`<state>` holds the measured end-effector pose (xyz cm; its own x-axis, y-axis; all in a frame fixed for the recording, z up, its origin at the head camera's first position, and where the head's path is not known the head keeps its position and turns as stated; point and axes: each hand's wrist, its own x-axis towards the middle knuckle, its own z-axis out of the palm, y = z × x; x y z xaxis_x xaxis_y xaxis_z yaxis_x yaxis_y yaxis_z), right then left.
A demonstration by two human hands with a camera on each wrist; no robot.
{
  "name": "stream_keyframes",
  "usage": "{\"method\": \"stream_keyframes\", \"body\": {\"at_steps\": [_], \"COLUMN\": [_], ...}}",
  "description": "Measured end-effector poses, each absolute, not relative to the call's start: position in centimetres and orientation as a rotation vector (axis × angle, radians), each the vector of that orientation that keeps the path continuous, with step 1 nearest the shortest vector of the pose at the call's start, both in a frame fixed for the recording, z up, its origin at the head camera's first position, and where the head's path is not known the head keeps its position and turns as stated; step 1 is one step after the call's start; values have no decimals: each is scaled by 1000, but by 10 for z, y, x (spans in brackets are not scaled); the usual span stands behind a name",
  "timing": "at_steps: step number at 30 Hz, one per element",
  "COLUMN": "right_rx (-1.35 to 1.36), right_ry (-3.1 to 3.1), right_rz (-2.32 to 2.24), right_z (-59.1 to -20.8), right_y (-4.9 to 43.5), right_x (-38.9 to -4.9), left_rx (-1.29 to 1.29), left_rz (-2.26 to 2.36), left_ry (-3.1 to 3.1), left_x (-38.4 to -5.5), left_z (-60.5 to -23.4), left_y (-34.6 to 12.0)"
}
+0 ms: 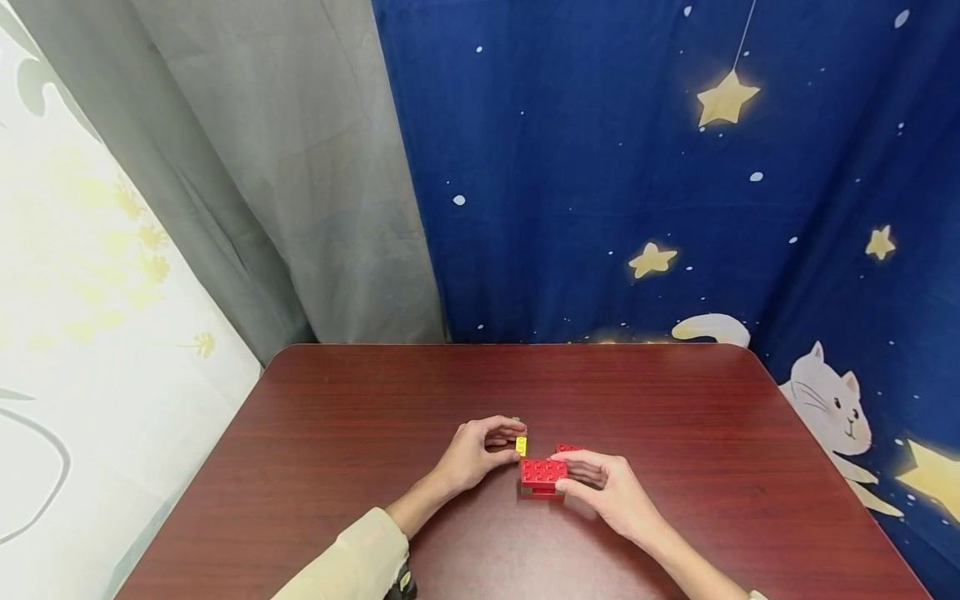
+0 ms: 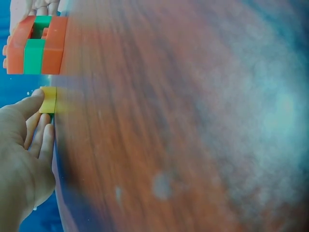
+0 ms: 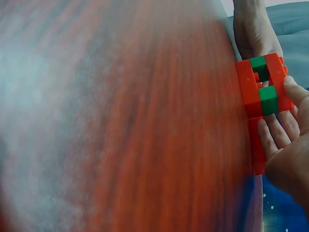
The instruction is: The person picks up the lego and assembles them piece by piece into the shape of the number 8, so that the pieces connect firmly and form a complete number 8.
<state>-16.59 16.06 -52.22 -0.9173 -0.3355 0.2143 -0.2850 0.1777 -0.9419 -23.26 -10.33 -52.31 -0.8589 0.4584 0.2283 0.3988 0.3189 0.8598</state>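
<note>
My left hand (image 1: 472,454) pinches a small yellow brick (image 1: 521,446) between thumb and fingers, low at the tabletop. A bit of green shows just past those fingertips; what it belongs to is mostly hidden. Beside it, my right hand (image 1: 618,496) holds a stack of toy bricks (image 1: 543,473), thumb on the near side and fingers behind. In the right wrist view the stack has red bricks above and below, with green bricks (image 3: 268,100) between them and a gap in the middle. Another red brick (image 3: 257,145) lies behind the stack, close to my right fingers.
The dark red-brown table (image 1: 360,400) has rounded far corners. Behind it hang a grey curtain (image 1: 300,167) and a blue curtain (image 1: 562,167) with stars and a cat. A white patterned curtain (image 1: 90,292) hangs at the left.
</note>
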Motion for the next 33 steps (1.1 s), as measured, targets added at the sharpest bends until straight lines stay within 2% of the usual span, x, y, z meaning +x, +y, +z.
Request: {"method": "stream_keyframes", "body": {"at_steps": [33], "right_rx": [-603], "right_ry": [2402], "right_rz": [-1861], "right_z": [-521], "right_y": [160], "right_x": [-165], "left_rx": [769], "left_rz": [1751], "left_ry": [2394], "left_x": [-226], "left_z": [-506], "left_y": [-110]}}
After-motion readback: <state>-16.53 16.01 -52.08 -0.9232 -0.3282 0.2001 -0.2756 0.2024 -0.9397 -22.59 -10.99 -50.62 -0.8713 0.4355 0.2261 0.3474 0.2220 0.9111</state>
